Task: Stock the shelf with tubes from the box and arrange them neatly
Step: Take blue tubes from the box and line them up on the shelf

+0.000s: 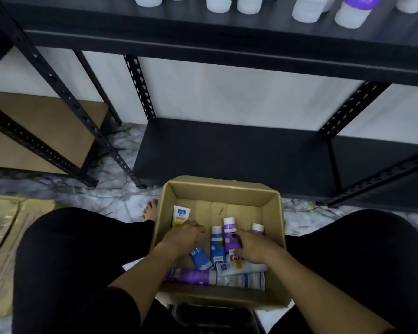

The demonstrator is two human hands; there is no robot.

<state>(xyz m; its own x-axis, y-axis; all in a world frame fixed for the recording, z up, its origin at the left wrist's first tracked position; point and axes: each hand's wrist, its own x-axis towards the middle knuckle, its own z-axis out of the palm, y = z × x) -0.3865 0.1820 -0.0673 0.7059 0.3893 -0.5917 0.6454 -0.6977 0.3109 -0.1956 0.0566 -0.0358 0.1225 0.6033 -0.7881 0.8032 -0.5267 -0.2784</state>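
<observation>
Both hands in box (217, 189) — L grip (184, 233) on white tube (180, 214), R grip (251, 247) on purple tube (229, 233).

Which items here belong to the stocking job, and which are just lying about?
Job: cardboard box, tubes inside it, black shelf, both hands.
Lying about: flattened cardboard, white bottles on the upper shelf.

box (217, 191) on floor, before shelf (232, 150) | tubes (216, 247) in box (loose heap) | hands (217, 239) among them

Open cardboard box (217, 189) sits on the floor, near the black shelf (227, 150); blue, purple and white tubes (216, 247) lie jumbled inside.
</observation>
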